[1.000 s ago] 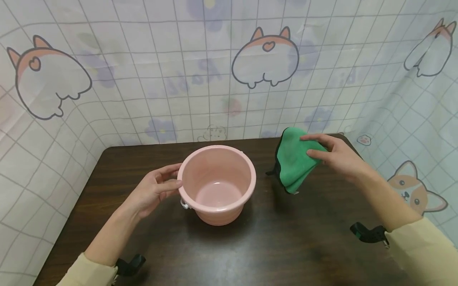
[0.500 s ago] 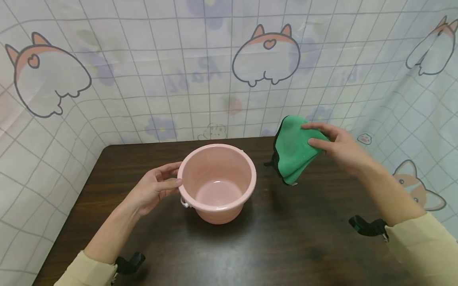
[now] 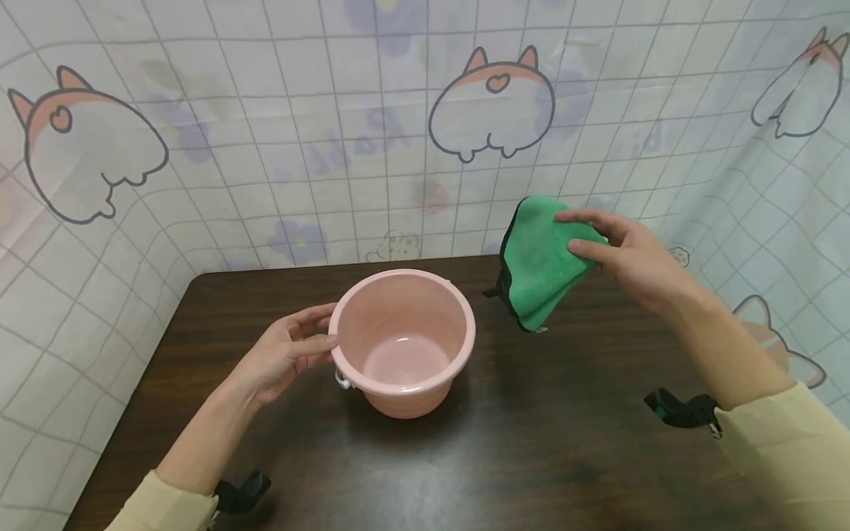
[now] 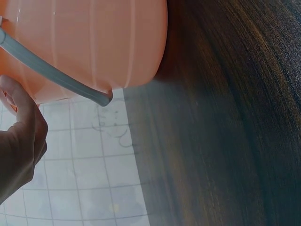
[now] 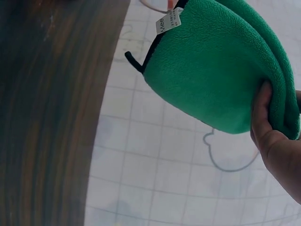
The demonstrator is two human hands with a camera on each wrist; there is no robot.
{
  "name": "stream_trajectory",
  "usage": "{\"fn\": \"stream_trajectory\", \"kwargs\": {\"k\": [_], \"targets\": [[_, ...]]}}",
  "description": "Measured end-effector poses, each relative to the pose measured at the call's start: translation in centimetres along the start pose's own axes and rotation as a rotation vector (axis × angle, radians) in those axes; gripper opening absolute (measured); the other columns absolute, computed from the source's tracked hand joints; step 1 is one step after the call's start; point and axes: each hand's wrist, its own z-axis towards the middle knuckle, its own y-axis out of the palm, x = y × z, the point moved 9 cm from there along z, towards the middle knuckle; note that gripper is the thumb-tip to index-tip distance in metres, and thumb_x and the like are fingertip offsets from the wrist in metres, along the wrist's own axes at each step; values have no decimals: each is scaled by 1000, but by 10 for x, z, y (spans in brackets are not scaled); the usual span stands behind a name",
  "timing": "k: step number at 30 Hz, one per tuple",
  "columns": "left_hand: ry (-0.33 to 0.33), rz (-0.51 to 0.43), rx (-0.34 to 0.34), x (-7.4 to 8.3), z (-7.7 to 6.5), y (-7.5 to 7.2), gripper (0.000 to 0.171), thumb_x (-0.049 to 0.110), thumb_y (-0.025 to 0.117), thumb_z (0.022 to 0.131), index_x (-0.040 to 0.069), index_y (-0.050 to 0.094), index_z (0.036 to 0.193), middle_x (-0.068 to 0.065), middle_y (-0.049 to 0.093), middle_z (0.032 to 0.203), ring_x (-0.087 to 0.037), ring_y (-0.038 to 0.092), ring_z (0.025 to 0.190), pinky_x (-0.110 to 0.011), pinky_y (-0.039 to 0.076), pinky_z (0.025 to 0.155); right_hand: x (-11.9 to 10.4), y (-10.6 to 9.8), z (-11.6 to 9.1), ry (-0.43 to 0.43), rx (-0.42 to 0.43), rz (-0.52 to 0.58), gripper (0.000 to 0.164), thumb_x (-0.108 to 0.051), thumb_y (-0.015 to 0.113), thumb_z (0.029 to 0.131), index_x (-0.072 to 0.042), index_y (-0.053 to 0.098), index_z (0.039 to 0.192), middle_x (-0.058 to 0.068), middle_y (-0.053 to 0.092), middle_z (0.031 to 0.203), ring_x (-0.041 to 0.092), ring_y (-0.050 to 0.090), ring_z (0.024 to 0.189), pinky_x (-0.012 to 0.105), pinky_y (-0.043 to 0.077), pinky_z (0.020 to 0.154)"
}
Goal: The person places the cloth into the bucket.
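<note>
A white sheet (image 3: pixel 265 169) printed with grey grid lines and rounded cartoon corgis (image 3: pixel 493 122) is hanging behind a dark wood-grain table (image 3: pixel 551 450), which is giving off a soft shine. I am watching the left hand (image 3: pixel 275 358) gripping the rim of a pink plastic bucket (image 3: pixel 406 404) between thumb and fingers. The bucket is standing upright just right of that hand, its round mouth facing up and its smooth, bare floor showing inside. Through the wrist camera I am seeing shallow ribs on the outer wall and a curved, pale handle (image 4: pixel 56 73) hanging close to the fingers. The right hand (image 3: pixel 631 254) is pinching a folded green cloth (image 3: pixel 541 254); I am seeing plush pile, black edging, 1 black loop (image 5: pixel 134 62) and 1 white label (image 5: pixel 169 21). The cloth is spreading left of that hand, hanging above the table, apart from the bucket.
</note>
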Motion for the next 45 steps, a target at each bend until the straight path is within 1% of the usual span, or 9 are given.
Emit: {"fn": "stream_trajectory", "kwargs": {"k": [7, 12, 14, 19, 24, 29, 37, 43, 45], "targets": [[1, -7, 0, -1, -2, 0, 64, -6, 65, 96, -8, 35, 153, -24, 42, 141, -20, 69, 101, -34, 59, 89, -16, 1, 1, -57, 1, 53, 41, -21, 63, 105, -20, 58, 145, -1, 44, 146, 20, 46, 95, 27, 43, 65], [2, 2, -12, -2, -2, 0, 66, -3, 68, 96, -6, 36, 154, -22, 44, 140, -19, 68, 102, -33, 60, 89, -27, 3, 0, -83, -32, 165, 40, -13, 62, 104, -18, 60, 143, 5, 44, 144, 18, 50, 94, 25, 48, 71], [2, 4, -15, -1, -2, 0, 66, -2, 68, 96, -7, 36, 154, -23, 43, 140, -19, 68, 102, -33, 60, 89, -30, 4, 1, -87, -35, 198, 39, -12, 63, 103, -17, 61, 142, 7, 45, 142, 17, 49, 93, 24, 47, 69], [-2, 1, -14, -2, -2, 0, 67, -2, 69, 96, -6, 36, 154, -22, 43, 140, -18, 68, 101, -33, 59, 89, -39, 6, 1, -113, -24, 238, 39, -11, 65, 102, -16, 62, 141, 7, 47, 141, 18, 50, 97, 24, 47, 69], [8, -1, -22, -2, -1, 1, 68, -2, 69, 95, -7, 35, 154, -21, 44, 139, -18, 68, 102, -33, 59, 89, -48, 8, 1, -151, -24, 316, 39, -6, 65, 101, -15, 64, 139, 7, 51, 140, 19, 51, 99, 25, 48, 69], [10, -8, -21, -1, -1, 1, 68, -2, 70, 95, -6, 35, 154, -21, 44, 140, -19, 68, 103, -33, 59, 89, -59, 13, 1, -203, -59, 392, 39, -1, 62, 101, -11, 63, 139, 11, 49, 144, 21, 53, 106, 26, 53, 77], [2, -10, -18, -1, -1, 2, 66, -4, 66, 96, -7, 34, 154, -23, 43, 139, -19, 68, 101, -32, 60, 89, -69, 20, 1, -201, -65, 359, 39, -6, 63, 102, -12, 62, 140, 11, 47, 145, 20, 55, 103, 27, 54, 79], [0, 1, -16, 2, -2, 2, 65, -4, 65, 97, -7, 34, 154, -24, 43, 139, -20, 68, 102, -32, 60, 89, -80, 28, 4, -233, -95, 384, 39, -5, 62, 102, -10, 61, 141, 13, 45, 148, 23, 53, 113, 27, 55, 87], [0, 4, -17, 2, -2, 2, 65, -4, 65, 97, -7, 34, 154, -24, 43, 139, -20, 68, 102, -32, 60, 89, -82, 30, 5, -237, -97, 384, 39, -5, 62, 102, -10, 62, 140, 13, 45, 148, 24, 53, 114, 27, 55, 87]]}}
